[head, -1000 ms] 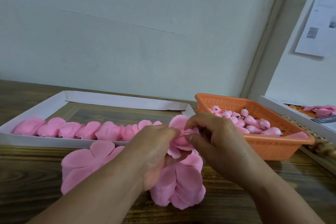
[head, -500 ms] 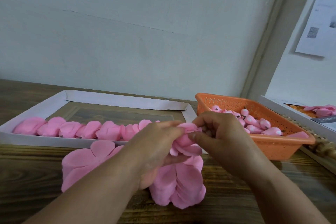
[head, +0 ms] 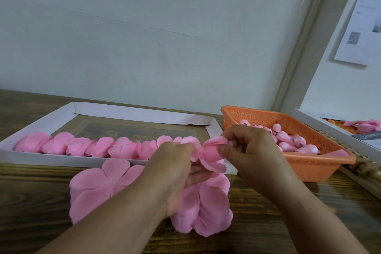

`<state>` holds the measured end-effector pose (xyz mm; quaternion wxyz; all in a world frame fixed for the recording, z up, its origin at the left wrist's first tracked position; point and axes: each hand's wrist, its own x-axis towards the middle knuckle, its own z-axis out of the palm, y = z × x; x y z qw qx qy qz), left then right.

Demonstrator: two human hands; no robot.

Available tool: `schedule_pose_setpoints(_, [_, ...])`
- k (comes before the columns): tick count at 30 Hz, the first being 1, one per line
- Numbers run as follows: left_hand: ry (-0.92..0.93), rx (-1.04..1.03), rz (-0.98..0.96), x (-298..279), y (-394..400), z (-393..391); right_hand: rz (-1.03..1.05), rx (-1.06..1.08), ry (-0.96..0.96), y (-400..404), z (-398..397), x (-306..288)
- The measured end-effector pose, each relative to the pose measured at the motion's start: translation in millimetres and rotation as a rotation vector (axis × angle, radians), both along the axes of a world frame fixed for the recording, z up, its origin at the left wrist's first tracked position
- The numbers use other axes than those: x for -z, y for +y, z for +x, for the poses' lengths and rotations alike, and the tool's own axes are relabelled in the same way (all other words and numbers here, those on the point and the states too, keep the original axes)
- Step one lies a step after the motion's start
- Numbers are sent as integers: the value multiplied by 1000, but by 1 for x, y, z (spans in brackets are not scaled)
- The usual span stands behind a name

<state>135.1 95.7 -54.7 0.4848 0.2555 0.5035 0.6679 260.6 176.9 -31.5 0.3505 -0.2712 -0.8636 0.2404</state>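
I have the half-made pink flower (head: 212,151) lifted off the wooden table (head: 268,225), just left of the orange basket (head: 321,164) and about level with its near rim. My right hand (head: 249,150) pinches the rolled centre of the flower between thumb and curled fingers. My left hand (head: 175,165) is curled round the outer petals from the side away from the basket, and part of it shows beneath them.

I judge the flower to be very light and soft. The petals look thin and floppy, so they will crease if squeezed and slide over one another if I slacken. The centre seems the firmest part, so that is where I would hold it, low down where the petals gather. I would leave the frilled edges alone, since tugging them would likely pull a layer askew. A light pinch should do, because there is no weight to fight.

Left of the basket and nearer to me, two stacks of flat petals (head: 97,185) lie on the table under my forearms. Farther left of the basket, a white cardboard tray (head: 61,160) holds a row of finished flowers (head: 99,148) along its near wall. Inside the basket lie pink buds (head: 288,143) waiting their turn.
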Motion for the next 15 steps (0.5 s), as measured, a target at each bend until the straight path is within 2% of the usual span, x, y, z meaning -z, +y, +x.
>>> schedule_pose_setpoints(6, [96, -40, -59, 0, 0, 0, 174, -11, -132, -6, 2, -3])
schedule_pose_setpoints(9, [202, -47, -70, -1, -2, 1, 331, -26, -198, -13, 0, -4])
schedule_pose_setpoints(12, [407, -69, -85, -1, 0, 3, 436, -42, -270, -21, -2, -5])
schedule_pose_setpoints(15, [788, -78, -115, 0, -1, 5, 472, -5, -292, -23, -5, -4])
